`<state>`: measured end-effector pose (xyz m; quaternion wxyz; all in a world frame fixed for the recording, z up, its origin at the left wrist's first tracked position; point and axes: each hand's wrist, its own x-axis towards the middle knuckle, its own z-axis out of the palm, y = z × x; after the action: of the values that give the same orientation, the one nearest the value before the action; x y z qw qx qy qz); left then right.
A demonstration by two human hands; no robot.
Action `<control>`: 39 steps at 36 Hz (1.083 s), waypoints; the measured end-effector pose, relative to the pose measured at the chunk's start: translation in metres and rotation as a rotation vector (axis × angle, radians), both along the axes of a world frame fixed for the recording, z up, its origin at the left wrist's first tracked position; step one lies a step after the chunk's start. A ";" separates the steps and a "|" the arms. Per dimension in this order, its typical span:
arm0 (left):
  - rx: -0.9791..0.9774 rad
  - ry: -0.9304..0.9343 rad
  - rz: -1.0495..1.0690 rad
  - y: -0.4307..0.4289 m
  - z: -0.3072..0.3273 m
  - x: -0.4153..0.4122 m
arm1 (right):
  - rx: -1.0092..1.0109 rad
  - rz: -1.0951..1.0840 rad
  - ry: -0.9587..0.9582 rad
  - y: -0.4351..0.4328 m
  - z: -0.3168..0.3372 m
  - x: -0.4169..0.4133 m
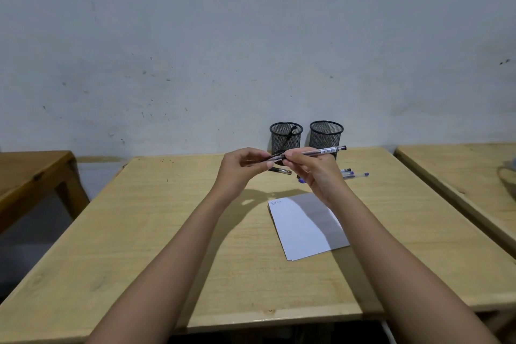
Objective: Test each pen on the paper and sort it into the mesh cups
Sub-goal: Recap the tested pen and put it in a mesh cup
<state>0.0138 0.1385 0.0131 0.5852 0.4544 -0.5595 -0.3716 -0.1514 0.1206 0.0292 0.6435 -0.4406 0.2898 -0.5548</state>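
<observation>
Both hands are raised above the table's far half, holding one clear pen [321, 151] with a dark end. My right hand [315, 173] grips its barrel, the long end pointing right. My left hand [243, 167] pinches the pen's left tip, probably its cap. Behind them stand two black mesh cups: the left cup [286, 137] holds one dark pen, the right cup [326, 134] shows nothing inside. A white sheet of paper [304, 227] with small scribbles at its top left corner lies below the hands. Loose pens [354, 174] lie right of my right hand, and another pen [282, 171] lies between the hands.
The light wooden table [167, 232] stands against a grey wall. A darker table [30, 173] is at the left and another light table [460, 167] at the right, with gaps between them.
</observation>
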 end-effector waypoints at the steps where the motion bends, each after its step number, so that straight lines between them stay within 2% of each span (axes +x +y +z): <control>1: 0.001 0.005 0.003 0.000 0.000 0.000 | 0.007 -0.023 -0.017 0.000 0.001 -0.002; 7: 0.007 0.018 0.001 -0.002 0.000 0.000 | 0.038 -0.109 -0.042 -0.003 -0.001 -0.013; 19: 0.036 0.002 -0.062 -0.002 0.006 -0.004 | -0.006 0.043 0.057 -0.006 -0.001 -0.010; 39: 0.046 0.015 -0.033 -0.012 0.000 -0.022 | -0.086 -0.045 0.097 -0.014 -0.015 -0.018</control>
<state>-0.0084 0.1265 0.0134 0.5725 0.4557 -0.5539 -0.3972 -0.1696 0.1064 0.0145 0.5965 -0.4876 0.3067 -0.5590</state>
